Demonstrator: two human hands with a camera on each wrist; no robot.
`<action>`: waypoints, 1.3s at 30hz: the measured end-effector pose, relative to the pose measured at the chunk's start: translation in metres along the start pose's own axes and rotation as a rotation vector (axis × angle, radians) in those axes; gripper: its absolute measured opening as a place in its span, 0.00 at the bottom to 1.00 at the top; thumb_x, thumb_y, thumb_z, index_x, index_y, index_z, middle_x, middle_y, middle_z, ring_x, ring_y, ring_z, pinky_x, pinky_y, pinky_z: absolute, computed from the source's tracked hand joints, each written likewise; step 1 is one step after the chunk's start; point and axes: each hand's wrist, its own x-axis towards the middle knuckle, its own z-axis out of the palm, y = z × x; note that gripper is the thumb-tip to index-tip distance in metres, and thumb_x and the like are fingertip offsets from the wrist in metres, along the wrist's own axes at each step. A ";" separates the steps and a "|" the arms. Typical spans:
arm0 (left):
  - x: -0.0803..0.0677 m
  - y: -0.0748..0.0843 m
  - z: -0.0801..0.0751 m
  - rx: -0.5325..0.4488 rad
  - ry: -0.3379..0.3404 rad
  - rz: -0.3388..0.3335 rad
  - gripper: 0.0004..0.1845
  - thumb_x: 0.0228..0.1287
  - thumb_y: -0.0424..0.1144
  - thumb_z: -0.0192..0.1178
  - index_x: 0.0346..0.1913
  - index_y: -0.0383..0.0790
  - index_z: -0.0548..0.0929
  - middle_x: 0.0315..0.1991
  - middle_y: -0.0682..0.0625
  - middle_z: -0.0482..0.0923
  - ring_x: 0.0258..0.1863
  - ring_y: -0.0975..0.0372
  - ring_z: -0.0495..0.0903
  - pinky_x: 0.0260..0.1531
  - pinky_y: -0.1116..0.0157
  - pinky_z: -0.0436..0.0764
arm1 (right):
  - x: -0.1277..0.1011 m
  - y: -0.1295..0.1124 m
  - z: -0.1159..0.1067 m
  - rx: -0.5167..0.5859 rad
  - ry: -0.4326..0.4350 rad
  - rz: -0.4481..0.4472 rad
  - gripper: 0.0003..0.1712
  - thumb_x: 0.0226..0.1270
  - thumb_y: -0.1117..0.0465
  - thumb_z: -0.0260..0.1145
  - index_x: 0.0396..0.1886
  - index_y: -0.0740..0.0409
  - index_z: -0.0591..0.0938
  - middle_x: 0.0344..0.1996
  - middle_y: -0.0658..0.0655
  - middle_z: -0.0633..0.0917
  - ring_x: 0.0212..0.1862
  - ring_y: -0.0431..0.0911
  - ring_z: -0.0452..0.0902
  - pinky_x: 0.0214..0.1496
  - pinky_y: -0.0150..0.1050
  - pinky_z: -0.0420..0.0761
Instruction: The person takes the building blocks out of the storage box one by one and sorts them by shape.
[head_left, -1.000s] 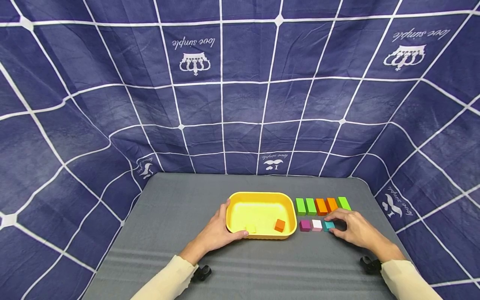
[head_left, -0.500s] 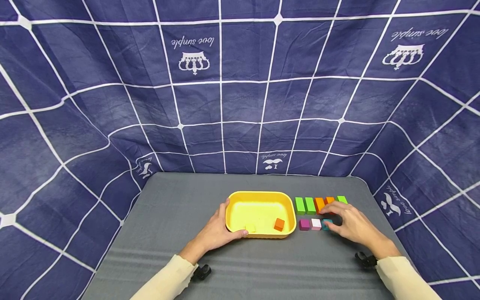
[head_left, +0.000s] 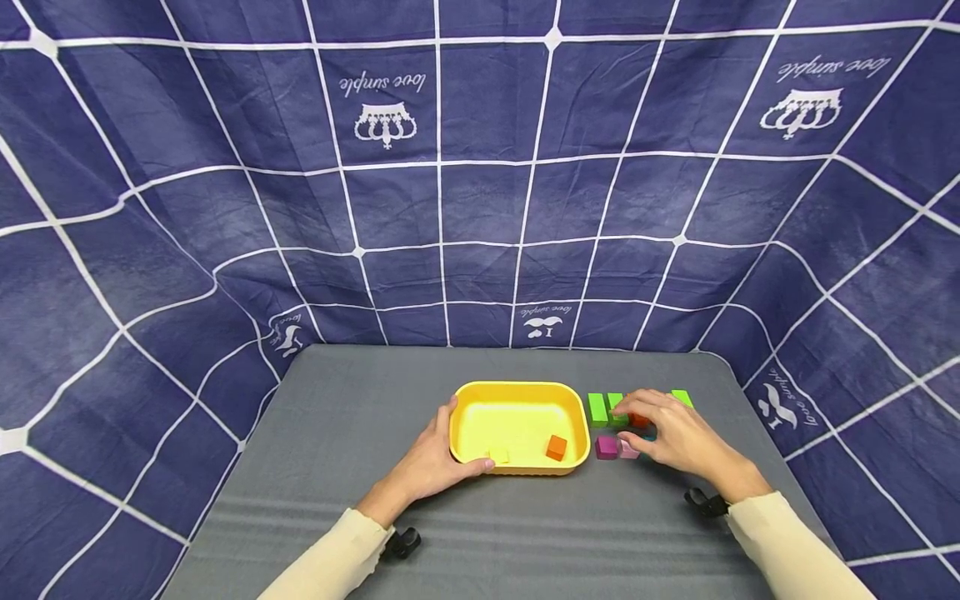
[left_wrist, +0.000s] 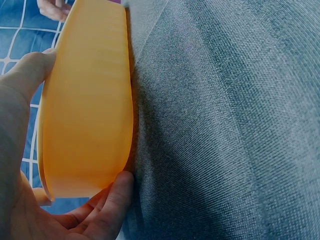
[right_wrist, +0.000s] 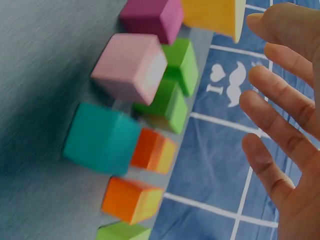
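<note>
- Navy cloth (head_left: pixel 480 167) with a white grid was hung behind and around a grey worktop (head_left: pixel 337 500).
- At the left hand (head_left: pixel 431 462), the grip was closed on the near left corner of a yellow tray (head_left: pixel 517 392): the thumb was laid along the tray's near wall and the fingers were curled round its left end, as seen from the left wrist (left_wrist: pixel 30 165).
- At the right hand (head_left: pixel 675 437), the grip was open, with fingers (right_wrist: pixel 280 100) spread and nothing held; it was hovering over the blocks just right of the tray.
- Beneath that hand, a teal cube (right_wrist: pixel 100 137), a pink cube (head_left: pixel 627 450) and a magenta cube (head_left: pixel 606 447) were set in a near row, side by side.
- Behind them, two green blocks (head_left: pixel 597 409) and two orange blocks (right_wrist: pixel 132 200) were lined up, with another green block (head_left: pixel 681 397) at the far right end.
- Inside the tray, an orange cube (head_left: pixel 556 447) and a yellow cube (head_left: pixel 500 455) were lying near the front wall.
</note>
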 end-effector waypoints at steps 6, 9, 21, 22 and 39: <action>0.001 0.001 0.000 -0.005 0.000 0.003 0.76 0.58 0.78 0.81 0.96 0.44 0.51 0.86 0.35 0.72 0.74 0.45 0.83 0.72 0.41 0.84 | 0.019 -0.014 0.001 0.022 -0.061 0.000 0.21 0.69 0.54 0.88 0.60 0.45 0.95 0.56 0.45 0.93 0.59 0.49 0.91 0.62 0.60 0.89; 0.001 0.001 0.000 -0.004 -0.001 0.008 0.76 0.59 0.77 0.81 0.96 0.43 0.51 0.86 0.35 0.72 0.73 0.46 0.83 0.71 0.42 0.84 | 0.028 -0.021 0.003 0.039 -0.083 -0.028 0.22 0.71 0.52 0.87 0.62 0.45 0.94 0.57 0.46 0.93 0.60 0.49 0.90 0.61 0.58 0.89; 0.001 0.001 0.000 0.006 -0.002 -0.002 0.76 0.58 0.77 0.82 0.96 0.43 0.52 0.86 0.35 0.72 0.74 0.44 0.84 0.72 0.40 0.85 | 0.066 -0.037 0.009 0.011 -0.216 -0.132 0.28 0.69 0.48 0.88 0.67 0.43 0.93 0.60 0.45 0.91 0.63 0.47 0.89 0.65 0.54 0.86; 0.001 0.001 0.000 0.007 -0.003 -0.004 0.75 0.58 0.76 0.82 0.96 0.43 0.52 0.86 0.35 0.72 0.74 0.44 0.84 0.72 0.40 0.85 | 0.068 -0.038 0.010 0.014 -0.235 -0.138 0.29 0.69 0.48 0.88 0.67 0.43 0.93 0.60 0.45 0.91 0.63 0.48 0.89 0.65 0.55 0.86; -0.002 0.002 -0.001 -0.009 -0.007 -0.011 0.76 0.59 0.77 0.82 0.97 0.45 0.50 0.87 0.36 0.71 0.78 0.42 0.82 0.74 0.38 0.83 | 0.105 -0.058 0.025 0.044 -0.545 -0.162 0.33 0.62 0.49 0.92 0.67 0.43 0.94 0.62 0.45 0.93 0.64 0.44 0.90 0.72 0.54 0.83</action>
